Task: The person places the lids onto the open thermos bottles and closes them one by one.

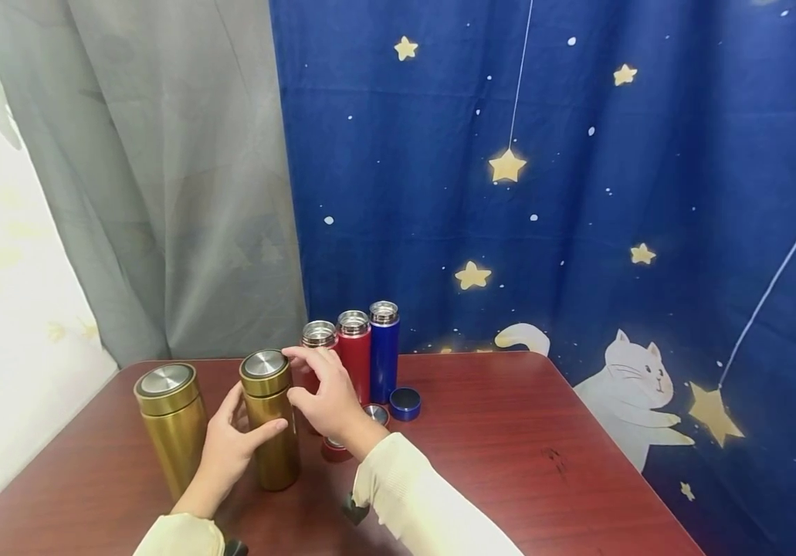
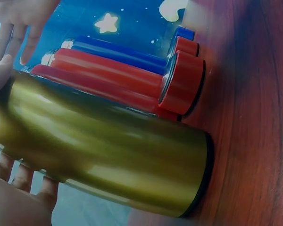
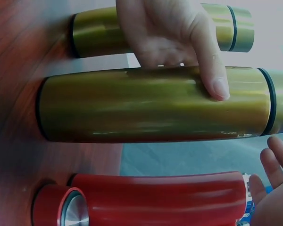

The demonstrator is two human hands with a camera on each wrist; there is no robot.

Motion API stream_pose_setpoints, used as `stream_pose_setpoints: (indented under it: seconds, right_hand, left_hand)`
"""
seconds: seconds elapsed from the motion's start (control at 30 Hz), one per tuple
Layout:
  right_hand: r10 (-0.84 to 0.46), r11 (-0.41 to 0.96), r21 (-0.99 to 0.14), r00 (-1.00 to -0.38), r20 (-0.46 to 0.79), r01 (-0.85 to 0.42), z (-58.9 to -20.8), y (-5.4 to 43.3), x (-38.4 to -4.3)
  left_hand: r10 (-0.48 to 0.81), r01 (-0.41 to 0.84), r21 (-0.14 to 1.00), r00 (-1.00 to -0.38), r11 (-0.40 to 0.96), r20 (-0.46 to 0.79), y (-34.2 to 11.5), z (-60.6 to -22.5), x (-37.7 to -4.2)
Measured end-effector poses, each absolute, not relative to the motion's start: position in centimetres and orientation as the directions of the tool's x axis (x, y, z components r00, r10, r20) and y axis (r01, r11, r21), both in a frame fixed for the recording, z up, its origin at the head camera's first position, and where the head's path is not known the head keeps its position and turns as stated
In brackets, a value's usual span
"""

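Note:
A gold thermos bottle stands upright on the table, its cap with a silver top in place. My left hand grips its body from the left, the thumb across the front and the other fingers behind. Beside the cap's right edge is my right hand, its index fingertip and thumb at the rim. Its other fingers are loosely extended in the right wrist view. To the left, a second capped gold thermos bottle stands upright; it also shows behind my left hand in the right wrist view.
Behind my right hand stand two red bottles and a blue bottle, all uncapped. In front of them lie a blue cap and two red caps. The wooden table meets curtains at the back.

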State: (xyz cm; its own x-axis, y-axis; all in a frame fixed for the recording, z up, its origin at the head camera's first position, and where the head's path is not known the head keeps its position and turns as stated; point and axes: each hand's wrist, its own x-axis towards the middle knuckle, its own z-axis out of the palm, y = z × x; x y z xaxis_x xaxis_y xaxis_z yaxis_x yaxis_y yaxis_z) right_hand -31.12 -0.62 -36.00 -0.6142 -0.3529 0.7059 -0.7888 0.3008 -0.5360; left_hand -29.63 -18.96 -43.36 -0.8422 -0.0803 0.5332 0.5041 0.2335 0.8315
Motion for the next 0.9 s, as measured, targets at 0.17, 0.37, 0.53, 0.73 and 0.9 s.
stream_pose_setpoints:
  seconds: [0.17, 0.37, 0.53, 0.73, 0.9]
  right_hand:
    - [-0.455, 0.309, -0.550, -0.629, 0.630, -0.775, -35.2, -1.1, -31.2]
    - [-0.539, 0.265, -0.641, -0.662, 0.521, -0.720, -34.8, -1.1, -31.4]
    - [-0.517, 0.335, -0.614, -0.684, 0.514, -0.715, -34.8, -1.0, -31.6]
    - [-0.503, 0.398, -0.548, -0.675, 0.540, -0.735, -35.0, -1.2, -31.3]
    - [-0.479, 0.440, -0.484, -0.653, 0.586, -0.757, -35.1, -1.6, -31.1]
  left_hand:
    - [0.009, 0.514, 0.835, -0.853, 0.196, 0.522, -19.5, -43.1, -29.7]
    - [0.119, 0.508, 0.846, -0.861, 0.159, 0.494, -20.2, -42.8, -29.6]
    - [0.125, 0.513, 0.843, -0.858, 0.161, 0.498, -20.3, -42.7, -29.6]
    - [0.068, 0.519, 0.836, -0.854, 0.177, 0.516, -19.8, -43.0, -29.3]
    - [-0.017, 0.519, 0.829, -0.846, 0.210, 0.534, -19.2, -43.2, -29.0]
